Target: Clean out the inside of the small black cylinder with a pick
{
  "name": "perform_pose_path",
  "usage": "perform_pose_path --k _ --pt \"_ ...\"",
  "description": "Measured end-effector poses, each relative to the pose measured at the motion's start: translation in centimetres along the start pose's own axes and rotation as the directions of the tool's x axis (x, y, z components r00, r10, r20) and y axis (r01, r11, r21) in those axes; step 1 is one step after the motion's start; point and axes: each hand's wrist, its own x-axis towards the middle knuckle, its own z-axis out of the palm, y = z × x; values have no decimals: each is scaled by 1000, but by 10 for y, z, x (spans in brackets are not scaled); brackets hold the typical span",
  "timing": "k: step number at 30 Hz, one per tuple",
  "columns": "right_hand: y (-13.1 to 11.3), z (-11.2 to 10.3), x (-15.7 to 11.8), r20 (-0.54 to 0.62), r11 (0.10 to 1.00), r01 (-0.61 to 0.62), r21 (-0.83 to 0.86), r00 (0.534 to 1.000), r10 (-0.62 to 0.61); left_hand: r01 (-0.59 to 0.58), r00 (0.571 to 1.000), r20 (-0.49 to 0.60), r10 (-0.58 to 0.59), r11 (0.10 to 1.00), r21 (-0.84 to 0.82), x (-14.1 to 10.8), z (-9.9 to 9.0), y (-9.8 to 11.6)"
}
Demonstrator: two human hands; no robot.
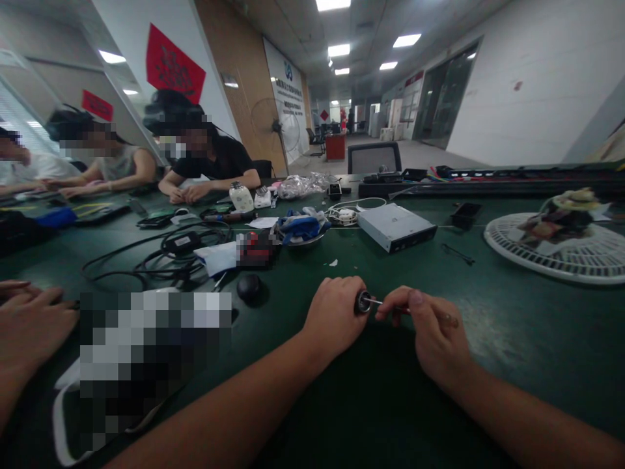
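My left hand [336,319] is closed around a small round dark part with a shiny rim [362,301], holding it just above the green table [488,404]. Most of that part is hidden by my fingers. In my right hand [434,332] is a screwdriver [448,320] with a brownish handle, gripped between thumb and fingers. Its thin metal shaft points left, with the tip at the open face of the round part. Whether the tip touches a screw is too small to tell. A black computer mouse [249,286] lies left of my left hand.
Beyond my hands lies a grey disc drive [396,227]. A white fan grille [508,251] with a motor is at the right. Black cables [146,260] and a bowl with blue cloth [303,228] are left. Another person's hand [34,326] rests at far left; co-workers sit beyond.
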Motion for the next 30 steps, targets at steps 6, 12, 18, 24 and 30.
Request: perform_pose_path --k 6,12,18,24,30 --pt "1 0 2 -80 989 -139 -45 988 135 20 1000 -19 -20 1000 9 -1 1 -1" --pt "-2 0 4 -115 972 -210 103 969 221 -52 998 -16 53 997 53 -3 2 3" --pt "0 -1 3 -188 966 -188 176 957 220 -74 997 0 74 993 90 -4 0 7" --pt "-6 -3 -8 -170 989 147 5 975 -144 -24 999 28 21 991 133 -2 1 5" --pt "-5 -2 -1 -145 998 -43 -52 989 35 77 997 15 -81 979 190 -1 3 1"
